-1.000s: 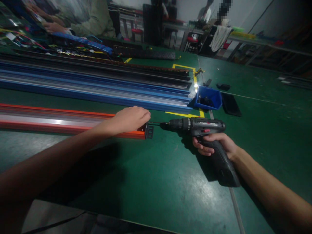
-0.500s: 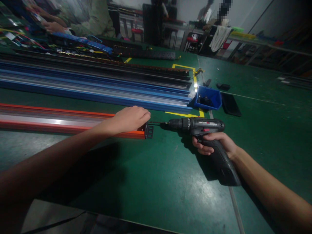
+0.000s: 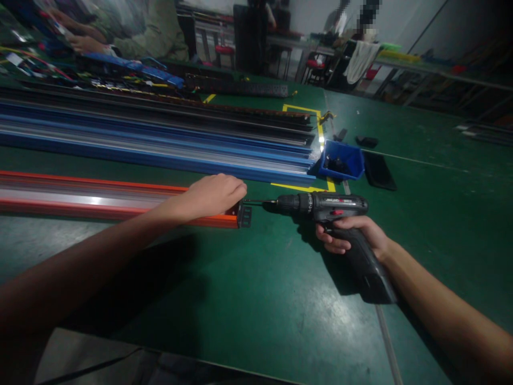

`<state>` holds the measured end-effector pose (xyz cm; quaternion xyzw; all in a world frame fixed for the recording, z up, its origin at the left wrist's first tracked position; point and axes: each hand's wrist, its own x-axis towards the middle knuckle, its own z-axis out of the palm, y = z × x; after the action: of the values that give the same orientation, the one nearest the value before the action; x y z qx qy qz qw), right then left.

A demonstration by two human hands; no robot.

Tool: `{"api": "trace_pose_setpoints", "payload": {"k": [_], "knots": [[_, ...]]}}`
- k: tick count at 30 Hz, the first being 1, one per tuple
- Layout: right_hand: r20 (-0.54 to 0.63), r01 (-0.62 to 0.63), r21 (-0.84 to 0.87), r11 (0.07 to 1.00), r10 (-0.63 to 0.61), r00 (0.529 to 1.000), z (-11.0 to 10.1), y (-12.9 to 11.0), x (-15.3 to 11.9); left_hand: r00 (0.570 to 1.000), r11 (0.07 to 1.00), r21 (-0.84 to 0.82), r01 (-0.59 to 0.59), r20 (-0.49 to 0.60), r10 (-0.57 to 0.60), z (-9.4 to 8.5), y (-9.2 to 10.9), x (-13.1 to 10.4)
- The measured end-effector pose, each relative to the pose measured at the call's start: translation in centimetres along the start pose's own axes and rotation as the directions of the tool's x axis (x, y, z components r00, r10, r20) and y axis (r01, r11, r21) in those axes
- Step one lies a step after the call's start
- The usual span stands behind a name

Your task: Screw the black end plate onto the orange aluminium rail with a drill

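A black power drill (image 3: pixel 340 208) lies level in my right hand (image 3: pixel 352 235), its fingers wrapped round the handle. The drill's long thin bit (image 3: pixel 258 201) points left and reaches the black end bracket (image 3: pixel 245 216) of a long orange rail (image 3: pixel 218 221). My left hand (image 3: pixel 216 195) is closed over that end of the rail, gripping it beside the bracket. Its fingertips are bent down out of sight, and the exact contact of the bit is hidden near them.
Behind the orange rail lie long blue rails (image 3: pixel 240 160) and black rails. A blue bin (image 3: pixel 342 160) with dark parts stands at their right end, next to a flat black object (image 3: pixel 380 171). Across the green table (image 3: pixel 272 299), a person (image 3: pixel 156 32) sits near tangled wires.
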<state>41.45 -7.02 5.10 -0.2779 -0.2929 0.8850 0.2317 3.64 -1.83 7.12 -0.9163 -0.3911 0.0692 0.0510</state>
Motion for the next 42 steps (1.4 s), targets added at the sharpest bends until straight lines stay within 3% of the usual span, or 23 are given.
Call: {"api": "trace_pose_setpoints", "payload": {"k": [23, 42], "knots": [[-0.012, -0.013, -0.014, 1.000, 0.013, 1.000, 0.11, -0.04, 0.06, 0.999, 0.998, -0.056, 0.025, -0.027, -0.026, 0.26, -0.20, 0.09], [-0.003, -0.019, 0.008, 1.000, 0.019, 1.000, 0.11, -0.09, 0.06, 1.000, 1.000, -0.004, -0.009, -0.010, 0.009, 0.08, -0.11, 0.03]]}}
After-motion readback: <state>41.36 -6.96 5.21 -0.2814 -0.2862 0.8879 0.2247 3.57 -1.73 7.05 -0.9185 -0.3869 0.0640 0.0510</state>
